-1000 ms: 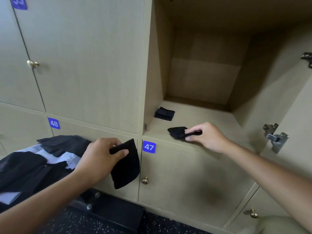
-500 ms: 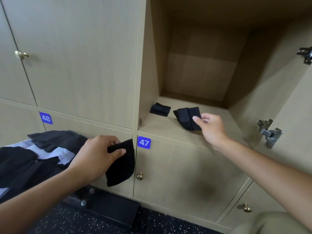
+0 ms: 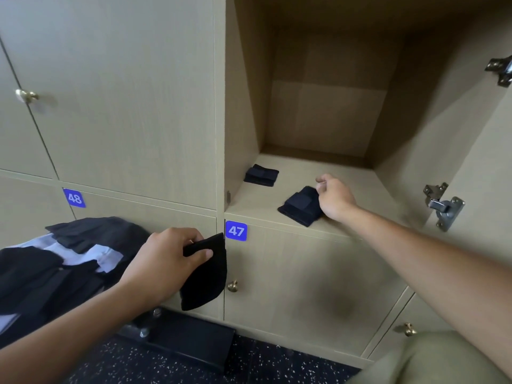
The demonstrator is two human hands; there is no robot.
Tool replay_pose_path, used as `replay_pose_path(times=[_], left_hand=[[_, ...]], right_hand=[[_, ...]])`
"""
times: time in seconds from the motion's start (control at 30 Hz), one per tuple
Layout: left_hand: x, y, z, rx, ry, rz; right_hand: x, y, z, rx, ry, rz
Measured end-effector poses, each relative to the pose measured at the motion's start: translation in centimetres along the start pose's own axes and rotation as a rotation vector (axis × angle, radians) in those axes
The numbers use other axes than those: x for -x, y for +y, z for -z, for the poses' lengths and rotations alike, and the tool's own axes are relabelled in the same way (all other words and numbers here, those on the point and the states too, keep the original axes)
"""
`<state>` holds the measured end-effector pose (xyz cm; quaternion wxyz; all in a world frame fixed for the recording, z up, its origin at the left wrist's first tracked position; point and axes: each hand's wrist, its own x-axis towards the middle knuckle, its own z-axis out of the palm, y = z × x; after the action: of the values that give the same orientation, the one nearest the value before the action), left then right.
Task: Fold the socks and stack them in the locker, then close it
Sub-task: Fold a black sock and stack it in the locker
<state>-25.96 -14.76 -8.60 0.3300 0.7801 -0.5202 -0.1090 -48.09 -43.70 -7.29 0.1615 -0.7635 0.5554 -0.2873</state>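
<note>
The open locker (image 3: 346, 173) has a bare wooden floor. A small folded black sock (image 3: 261, 176) lies at its back left. A second folded black sock (image 3: 300, 207) lies flat near the front edge, and my right hand (image 3: 336, 199) has its fingers curled on that sock's right edge, index finger lifted. Below and left of the locker, in front of the door marked 47, my left hand (image 3: 166, 261) pinches a black sock (image 3: 206, 278) that hangs down from thumb and fingers.
A pile of dark socks (image 3: 91, 234) lies on pale blue cloth (image 3: 83, 253) at the left. The locker's open door (image 3: 482, 189) with metal hinges (image 3: 444, 206) stands at the right. Closed doors carry brass knobs (image 3: 232, 286). A black base (image 3: 188, 339) sits on the speckled floor.
My right hand carried the folded sock from the locker's front lip further in and set it flat on the locker floor. My left hand kept hold of its hanging sock.
</note>
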Motion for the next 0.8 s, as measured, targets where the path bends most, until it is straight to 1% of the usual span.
replay_pose_path(times=[0.07,0.17,0.27,0.33,0.4,0.53,0.63,0.7,0.73,0.8], left_hand=[[0.0,0.0,0.1,-0.017,-0.003,-0.006],[0.0,-0.1,0.2,-0.020,0.005,-0.010],[-0.1,-0.1,0.2,-0.012,0.014,-0.005],[-0.1,-0.1,0.1,-0.013,0.013,-0.008],[-0.3,0.1,-0.1,-0.008,0.008,-0.014],[-0.6,0.3,-0.3,0.008,0.009,-0.015],[-0.7,0.4,-0.4,0.009,0.016,-0.023],[-0.7,0.4,-0.4,0.008,0.019,-0.028],[-0.7,0.4,-0.3,0.008,0.021,-0.029],[-0.7,0.4,-0.2,0.010,0.022,-0.027]], right_hand=[[0.4,-0.1,-0.3,0.099,0.047,0.063],[1.8,-1.1,-0.3,0.128,0.078,0.190],[3.9,-2.6,-0.4,0.161,-0.057,0.217],[5.4,-3.5,-0.7,0.257,-0.150,0.214],[6.6,-4.3,-1.0,0.368,-0.190,0.243],[7.6,-5.1,-1.5,0.568,-0.209,0.295],[7.1,-4.6,-1.9,0.586,-0.315,0.210],[6.8,-3.7,-2.1,0.563,-0.364,0.199],[6.8,-3.2,-2.3,0.571,-0.339,0.232],[6.5,-2.5,-2.5,0.594,-0.221,0.311]])
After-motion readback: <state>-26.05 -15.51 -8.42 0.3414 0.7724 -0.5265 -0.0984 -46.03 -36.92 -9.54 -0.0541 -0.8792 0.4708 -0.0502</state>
